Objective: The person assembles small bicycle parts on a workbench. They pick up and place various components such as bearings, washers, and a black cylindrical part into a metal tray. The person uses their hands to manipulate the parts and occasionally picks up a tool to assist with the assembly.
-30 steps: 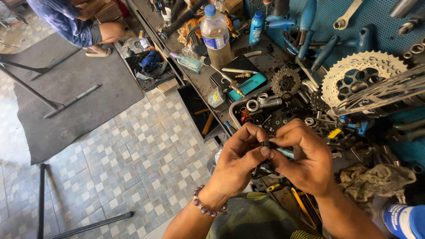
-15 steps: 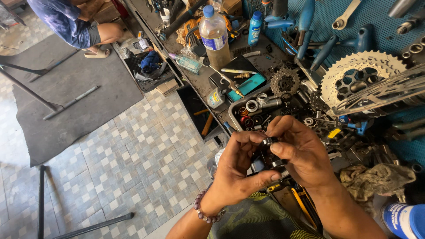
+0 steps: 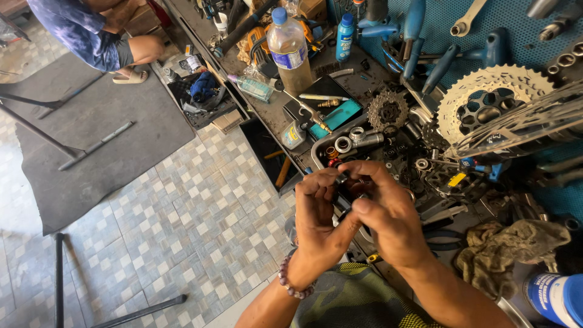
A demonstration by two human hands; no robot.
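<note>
My left hand (image 3: 319, 222) and my right hand (image 3: 385, 209) meet over the front edge of a cluttered workbench (image 3: 273, 112). Both pinch a small dark metal part (image 3: 344, 179) between their fingertips; most of it is hidden by the fingers. A beaded bracelet (image 3: 290, 285) sits on my left wrist. Just beyond the hands stands a metal tray (image 3: 322, 149) with bearings, rings and other small bike parts. A large silver cassette (image 3: 486, 103) and a smaller dark sprocket cluster (image 3: 388, 112) lie further back.
A plastic bottle (image 3: 288, 45), a small blue bottle (image 3: 345, 36), blue-handled tools (image 3: 419, 30) and a teal case (image 3: 334, 115) crowd the bench. A dirty rag (image 3: 504, 252) and a spray can (image 3: 555, 297) lie at the right. Another person (image 3: 103, 36) crouches on a grey mat at the top left.
My hands have turned the small part between the fingertips and shifted slightly; the left thumb now sits higher on it. The camera has tilted a little.
</note>
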